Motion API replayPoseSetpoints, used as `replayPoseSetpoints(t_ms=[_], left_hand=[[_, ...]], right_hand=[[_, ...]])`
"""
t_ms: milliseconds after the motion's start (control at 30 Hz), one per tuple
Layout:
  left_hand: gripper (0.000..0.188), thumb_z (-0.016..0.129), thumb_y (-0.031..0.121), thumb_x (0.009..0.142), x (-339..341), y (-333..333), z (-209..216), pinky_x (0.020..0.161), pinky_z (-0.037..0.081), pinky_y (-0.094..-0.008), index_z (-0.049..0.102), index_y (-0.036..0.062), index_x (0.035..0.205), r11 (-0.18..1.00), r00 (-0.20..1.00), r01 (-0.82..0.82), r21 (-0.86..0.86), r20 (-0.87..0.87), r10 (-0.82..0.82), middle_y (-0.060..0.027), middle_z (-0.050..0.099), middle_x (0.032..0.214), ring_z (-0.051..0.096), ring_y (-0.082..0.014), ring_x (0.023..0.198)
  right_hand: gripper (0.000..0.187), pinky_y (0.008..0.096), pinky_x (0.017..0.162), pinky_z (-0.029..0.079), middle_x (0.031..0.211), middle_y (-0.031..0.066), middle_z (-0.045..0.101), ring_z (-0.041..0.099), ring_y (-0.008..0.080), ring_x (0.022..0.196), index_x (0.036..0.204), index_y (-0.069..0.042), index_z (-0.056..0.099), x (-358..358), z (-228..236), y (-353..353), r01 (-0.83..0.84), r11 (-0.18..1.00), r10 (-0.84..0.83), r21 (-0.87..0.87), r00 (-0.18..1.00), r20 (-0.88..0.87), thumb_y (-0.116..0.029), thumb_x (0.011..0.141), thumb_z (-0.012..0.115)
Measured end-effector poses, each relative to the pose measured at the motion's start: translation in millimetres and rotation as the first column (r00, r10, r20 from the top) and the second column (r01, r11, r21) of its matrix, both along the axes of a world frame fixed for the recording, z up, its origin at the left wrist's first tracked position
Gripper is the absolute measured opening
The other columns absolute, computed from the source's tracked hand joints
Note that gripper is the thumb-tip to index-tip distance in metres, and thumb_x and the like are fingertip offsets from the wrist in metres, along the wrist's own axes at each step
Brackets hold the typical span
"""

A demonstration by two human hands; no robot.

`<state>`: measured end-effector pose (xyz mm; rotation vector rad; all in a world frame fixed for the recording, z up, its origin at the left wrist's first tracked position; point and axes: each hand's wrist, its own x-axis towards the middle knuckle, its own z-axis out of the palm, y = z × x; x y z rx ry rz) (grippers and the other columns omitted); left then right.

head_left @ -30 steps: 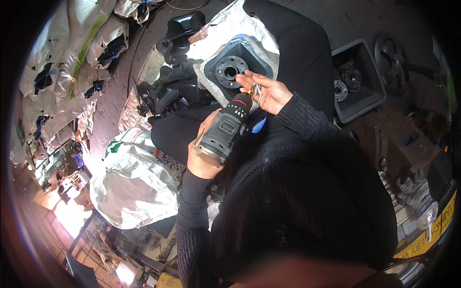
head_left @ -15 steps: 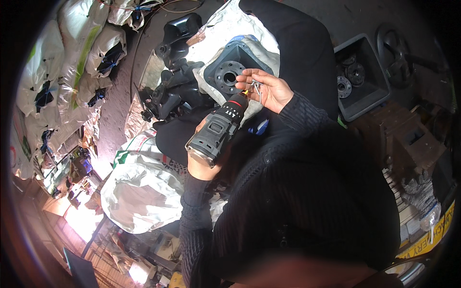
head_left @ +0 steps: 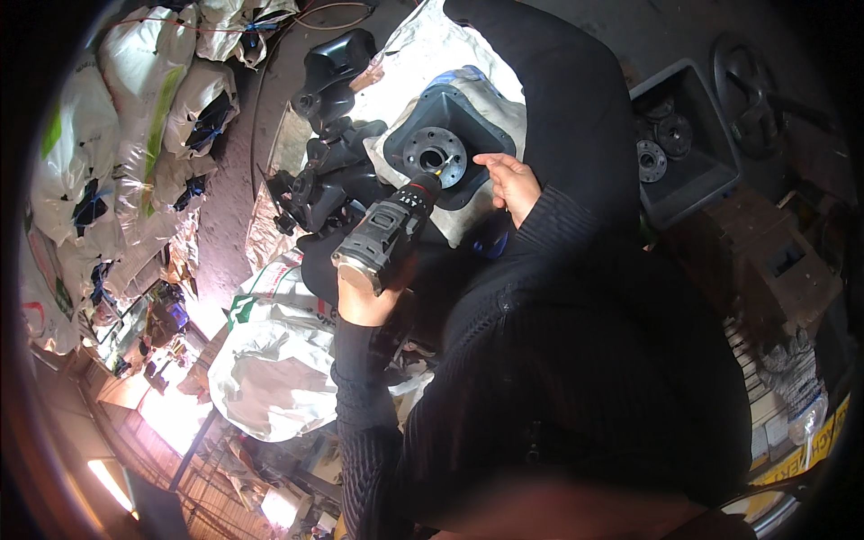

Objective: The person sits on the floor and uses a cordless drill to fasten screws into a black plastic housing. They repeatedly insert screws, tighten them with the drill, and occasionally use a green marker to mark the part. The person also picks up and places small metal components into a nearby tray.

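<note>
My left hand (head_left: 364, 307) is wrapped round the grip of a black and grey cordless drill (head_left: 382, 238). The drill's yellow bit meets a small silver screw (head_left: 447, 161) at the face of a round metal flange (head_left: 418, 149). This flange, with a central hole and smaller holes around it, sits in a dark, square-flared plastic part (head_left: 493, 135). Just right of the flange is my right hand (head_left: 511, 191), its index finger pointing left and the other fingers curled. The screws seen in that palm earlier are hidden now.
Several black plastic parts (head_left: 337, 171) lie left of the workpiece. A grey bin (head_left: 697, 184) with metal discs (head_left: 673, 135) stands at right. White sacks (head_left: 135, 117) line the left side; an open white sack (head_left: 279, 382) is nearer me.
The drill has moved slightly left and down, its bit now at the flange. My right hand has drawn back right and curled its fingers; its screws have gone from sight.
</note>
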<state>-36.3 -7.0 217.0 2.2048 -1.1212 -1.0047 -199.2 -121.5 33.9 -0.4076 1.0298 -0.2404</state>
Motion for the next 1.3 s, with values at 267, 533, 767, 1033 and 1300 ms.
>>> replayPoseSetpoints(t_ms=[267, 533, 767, 1033, 1300], left_hand=[[0.058, 0.074, 0.01, 0.068, 8.3, -25.4, -7.3, 0.085, 0.049, -0.0347, 0.052, 0.0031, 0.122, 0.983, 0.989, 0.149, 0.104, -0.012, -0.148, -0.0151, 0.062, 0.114, 0.064, -0.0279, 0.102], [0.056, 0.067, 0.0, 0.069, -5.6, -58.0, 7.3, 0.083, 0.049, -0.033, 0.051, 0.0021, 0.123, 0.946, 0.973, 0.189, 0.262, 0.082, -0.217, -0.0153, 0.063, 0.107, 0.064, -0.0266, 0.097], [0.063, 0.073, 0.02, 0.072, -5.5, -74.6, 2.6, 0.075, 0.053, -0.0349, 0.045, 0.0139, 0.128, 0.914, 0.939, 0.276, 0.298, 0.118, -0.322, -0.0078, 0.063, 0.111, 0.066, -0.029, 0.09], [0.061, 0.07, 0.001, 0.067, 0.1, -63.5, -9.3, 0.084, 0.049, -0.0321, 0.05, 0.0025, 0.125, 0.934, 0.966, 0.228, 0.274, 0.055, -0.252, -0.014, 0.063, 0.11, 0.064, -0.0249, 0.098], [0.046, 0.07, 0.003, 0.07, -7.0, -18.6, 17.0, 0.092, 0.045, -0.0368, 0.059, 0.0004, 0.115, 0.999, 0.99, 0.014, 0.046, -0.138, -0.007, -0.0152, 0.062, 0.112, 0.06, -0.0297, 0.104]], right_hand=[[0.024, 0.0204, 0.059, 0.037, 0.075, -0.0042, 0.059, 0.043, 0.0023, 0.063, 0.097, -0.004, 0.066, 19.5, -24.0, 9.9, -0.209, 0.953, 0.175, -0.221, 0.971, -0.165, -0.025, 0.085, 0.069], [0.018, 0.0213, 0.072, 0.041, 0.079, -0.002, 0.062, 0.05, 0.0042, 0.075, 0.09, -0.002, 0.067, 22.5, -37.5, 13.6, -0.334, 0.893, 0.302, -0.303, 0.942, -0.147, -0.02, 0.085, 0.07], [0.015, 0.0237, 0.072, 0.045, 0.081, 0.003, 0.065, 0.056, 0.0075, 0.077, 0.096, 0.0, 0.067, 26.0, -40.0, 18.9, -0.215, 0.92, 0.218, -0.329, 0.975, -0.027, -0.011, 0.085, 0.065], [0.019, 0.0289, 0.069, 0.046, 0.078, 0.0087, 0.067, 0.061, 0.0139, 0.072, 0.094, -0.004, 0.068, 25.6, -46.4, 13.7, -0.292, 0.885, 0.276, -0.363, 0.956, -0.096, -0.019, 0.083, 0.068], [0.029, 0.0262, 0.068, 0.044, 0.081, 0.0037, 0.065, 0.055, 0.0085, 0.073, 0.094, 0.001, 0.065, 19.9, -28.3, -7.9, -0.342, 0.829, 0.304, -0.442, 0.94, -0.157, -0.026, 0.084, 0.069]])
